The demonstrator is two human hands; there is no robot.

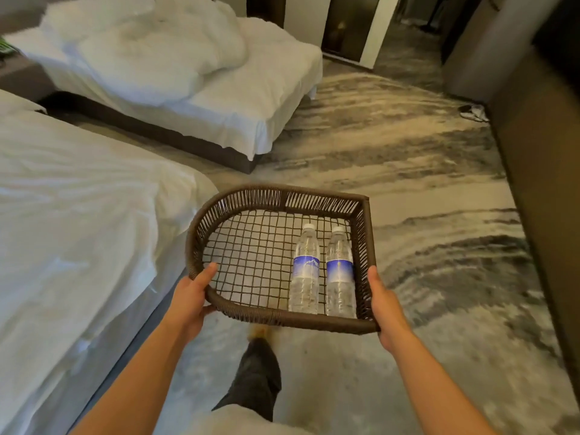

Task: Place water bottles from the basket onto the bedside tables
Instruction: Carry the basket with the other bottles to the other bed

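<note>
I hold a dark brown woven basket (276, 196) level in front of me, above the carpet. My left hand (191, 298) grips its near left corner, thumb over the rim. My right hand (384, 301) grips its near right corner. Two clear water bottles with blue labels and white caps lie side by side on the mesh bottom at the right side: the left bottle (304, 270) and the right bottle (340, 273), caps pointing away from me. A dark bedside table (18, 76) shows at the far left between the two beds.
A white bed (78, 221) fills the left foreground, its corner close to the basket. A second white bed (188, 86) with a rumpled duvet stands beyond. Patterned grey carpet (392, 146) stretches ahead. Dark furniture (539, 152) lines the right side. My leg (257, 375) steps below.
</note>
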